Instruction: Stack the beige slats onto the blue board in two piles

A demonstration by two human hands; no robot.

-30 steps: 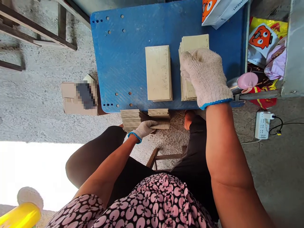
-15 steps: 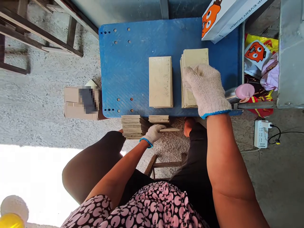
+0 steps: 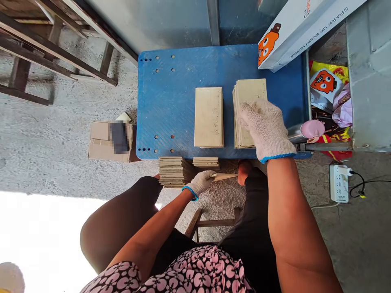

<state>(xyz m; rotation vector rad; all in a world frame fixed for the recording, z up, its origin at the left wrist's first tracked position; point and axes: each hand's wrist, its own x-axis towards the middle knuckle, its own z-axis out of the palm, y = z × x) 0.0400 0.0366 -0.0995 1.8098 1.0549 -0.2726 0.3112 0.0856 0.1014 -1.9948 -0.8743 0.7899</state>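
Gloved left hand gripping thin tile

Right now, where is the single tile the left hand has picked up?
In the head view, the single tile is pinched in the left hand below the near edge of the blue table, just right of the floor stacks.

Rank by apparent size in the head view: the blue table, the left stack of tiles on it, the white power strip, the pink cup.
1. blue table
2. left stack of tiles
3. white power strip and pink cup: look about alike, so unranked.
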